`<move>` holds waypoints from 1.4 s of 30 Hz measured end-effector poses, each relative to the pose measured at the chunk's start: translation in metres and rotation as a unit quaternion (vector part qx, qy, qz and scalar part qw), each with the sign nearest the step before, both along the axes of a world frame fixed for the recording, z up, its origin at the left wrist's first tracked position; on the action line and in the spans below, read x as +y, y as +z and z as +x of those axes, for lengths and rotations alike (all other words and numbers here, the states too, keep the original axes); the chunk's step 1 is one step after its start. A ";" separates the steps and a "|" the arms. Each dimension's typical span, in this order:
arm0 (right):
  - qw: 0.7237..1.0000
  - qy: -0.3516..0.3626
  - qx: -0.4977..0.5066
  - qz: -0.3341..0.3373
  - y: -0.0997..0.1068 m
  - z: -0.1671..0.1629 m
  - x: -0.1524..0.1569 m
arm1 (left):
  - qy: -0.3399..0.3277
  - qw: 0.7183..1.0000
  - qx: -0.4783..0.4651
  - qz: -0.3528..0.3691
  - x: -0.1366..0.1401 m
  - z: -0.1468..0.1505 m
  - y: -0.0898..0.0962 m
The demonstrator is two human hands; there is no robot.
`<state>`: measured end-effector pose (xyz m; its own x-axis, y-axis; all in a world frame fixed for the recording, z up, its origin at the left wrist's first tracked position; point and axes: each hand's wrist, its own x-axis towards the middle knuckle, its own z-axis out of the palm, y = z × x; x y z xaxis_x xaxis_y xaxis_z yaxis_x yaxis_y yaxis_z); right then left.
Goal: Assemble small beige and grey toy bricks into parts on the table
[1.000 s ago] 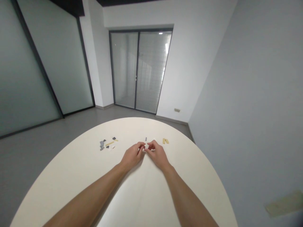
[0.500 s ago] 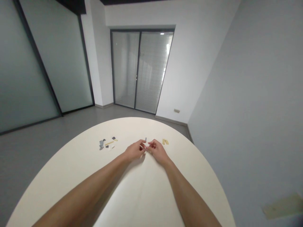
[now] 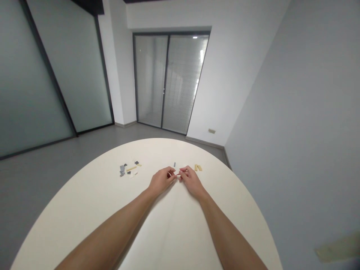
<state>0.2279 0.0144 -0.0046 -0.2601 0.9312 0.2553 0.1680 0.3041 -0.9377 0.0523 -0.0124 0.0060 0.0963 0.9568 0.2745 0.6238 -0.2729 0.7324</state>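
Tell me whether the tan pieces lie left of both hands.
No, the tan pieces lie just right of the right hand, beyond the left hand.

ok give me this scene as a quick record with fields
surface: round white table
left hand: fingertips pinching a small pale piece
right hand: pinching the same piece from the other side
beyond hands: tiny grey piece
right of hands: two tan bricks
left of hands: pile of grey, tan and white bricks
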 end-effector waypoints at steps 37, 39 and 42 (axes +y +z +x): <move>0.975 -0.081 -0.137 0.153 0.010 -0.005 -0.017 | -0.029 0.989 -0.140 0.031 0.003 -0.005 -0.004; 0.975 -0.081 -0.136 0.154 0.010 -0.005 -0.018 | -0.033 0.988 -0.145 0.030 0.002 -0.005 -0.003; 0.977 -0.073 -0.127 0.153 0.010 -0.005 -0.019 | -0.039 0.987 -0.151 0.026 0.001 -0.005 -0.002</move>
<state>0.2231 -0.0043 0.0053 -0.2212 0.8536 0.4716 0.4465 0.5186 -0.7292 0.0475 -0.0112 0.0036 0.0749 0.9337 0.3502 0.3542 -0.3532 0.8659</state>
